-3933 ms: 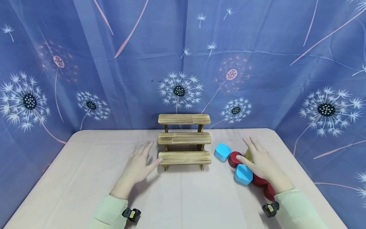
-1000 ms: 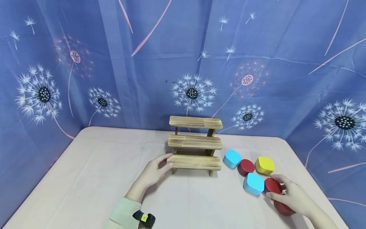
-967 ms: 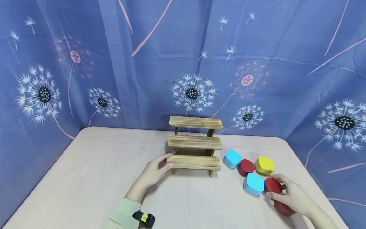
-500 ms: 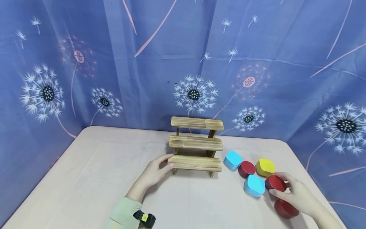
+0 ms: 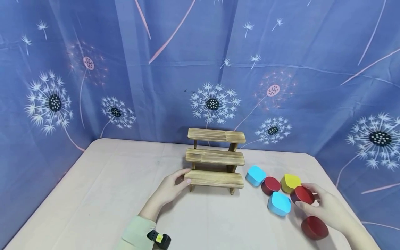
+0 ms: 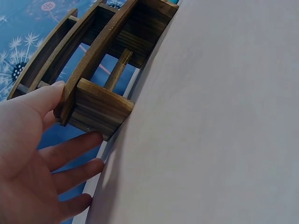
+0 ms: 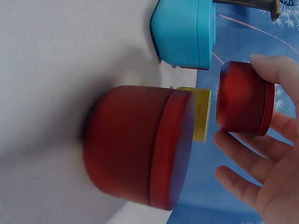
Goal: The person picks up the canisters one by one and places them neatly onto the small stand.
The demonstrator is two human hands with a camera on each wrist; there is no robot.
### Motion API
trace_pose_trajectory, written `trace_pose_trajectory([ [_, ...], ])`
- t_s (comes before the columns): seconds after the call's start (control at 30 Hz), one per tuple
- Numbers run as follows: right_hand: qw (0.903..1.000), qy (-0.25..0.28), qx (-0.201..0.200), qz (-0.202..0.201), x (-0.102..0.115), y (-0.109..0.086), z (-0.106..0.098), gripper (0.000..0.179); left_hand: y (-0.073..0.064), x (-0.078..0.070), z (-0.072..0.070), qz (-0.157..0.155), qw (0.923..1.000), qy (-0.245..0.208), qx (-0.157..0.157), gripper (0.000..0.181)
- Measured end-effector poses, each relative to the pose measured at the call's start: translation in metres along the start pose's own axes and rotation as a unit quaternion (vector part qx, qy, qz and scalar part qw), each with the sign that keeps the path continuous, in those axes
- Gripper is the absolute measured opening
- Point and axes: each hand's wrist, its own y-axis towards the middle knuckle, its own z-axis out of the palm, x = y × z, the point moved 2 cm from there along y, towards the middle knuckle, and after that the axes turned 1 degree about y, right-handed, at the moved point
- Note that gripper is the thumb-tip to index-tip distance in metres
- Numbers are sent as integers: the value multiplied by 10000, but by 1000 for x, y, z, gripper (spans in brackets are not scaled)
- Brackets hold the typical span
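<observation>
Backdrop: blue curtain (image 5: 162, 86), dandelion print, behind the table and along both sides. Table (image 5: 234, 222): pale cover, far corners rounded. Wooden stand (image 5: 215, 157): three stepped shelves, upright, near the middle of the table's far edge. Pale green sleeve (image 5: 135, 231) on the left forearm.

Left hand (image 5: 168, 189): thumb and index finger pinch the left end of the stand's lowest shelf; remaining fingers extended and spread. The index tip passes behind the board in the left wrist view, so its exact contact is hard to judge. Right hand (image 5: 328, 210): thumb and fingers part-curled round the sides of a held red tin (image 5: 301, 195), which is clear of the tabletop, toward the table's right edge.

Others, between stand and right edge: far blue tin (image 5: 255, 175) near the stand's right end; second red tin (image 5: 271, 185) just beside it; near blue tin (image 5: 279, 203) on the person's side of that; yellow tin (image 5: 290, 182) farther toward the right edge. Third red tin (image 5: 314, 228) stands apart, nearer the person, close to the right edge. Reds round; blues and yellow have rounded corners.

Smallest: black wrist device (image 5: 162, 241), yellow patch, at the left wrist.
</observation>
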Motion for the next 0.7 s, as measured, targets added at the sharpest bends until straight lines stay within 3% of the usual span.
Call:
trace_pose_trajectory([
  [0.27, 9998, 112, -157, -47, 10, 5, -1, 66, 3, 0, -4, 31, 9998, 156, 129, 46],
  [0.37, 9997, 18, -235, -74, 13, 7, -3, 67, 6, 0, -7, -87, 9987, -4, 500, 45],
  [0.5, 9978, 9, -514, -415, 15, 10, -3, 63, 11, -2, -12, -181, 9940, -284, 1042, 43],
  [0.7, 9953, 193, -646, -691, 26, 18, -3, 60, 14, -4, -14, -56, 9944, 27, 1051, 39],
])
